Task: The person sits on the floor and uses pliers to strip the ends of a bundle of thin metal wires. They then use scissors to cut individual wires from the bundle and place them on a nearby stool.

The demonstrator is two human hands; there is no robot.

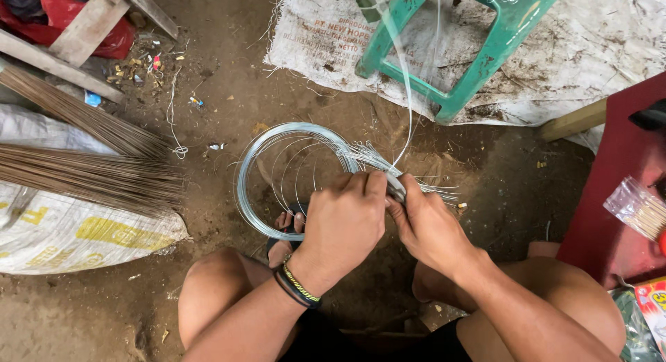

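A coil of thin silver wire (258,173) hangs in front of my knees above the dirt floor. My left hand (343,220), with dark bracelets at the wrist, grips the coil at its right side. My right hand (427,223) pinches the same bunch of wire ends, which fan out to the right (433,190). One thin strand (408,91) runs up from my hands toward the green stool. Both hands touch each other at the wire.
A green plastic stool (458,49) stands on a white woven sack (590,56) ahead. Bundles of brown broom sticks (83,174) lie at left on another sack (62,230). A red surface (610,195) with a bag of sticks (638,209) is at right.
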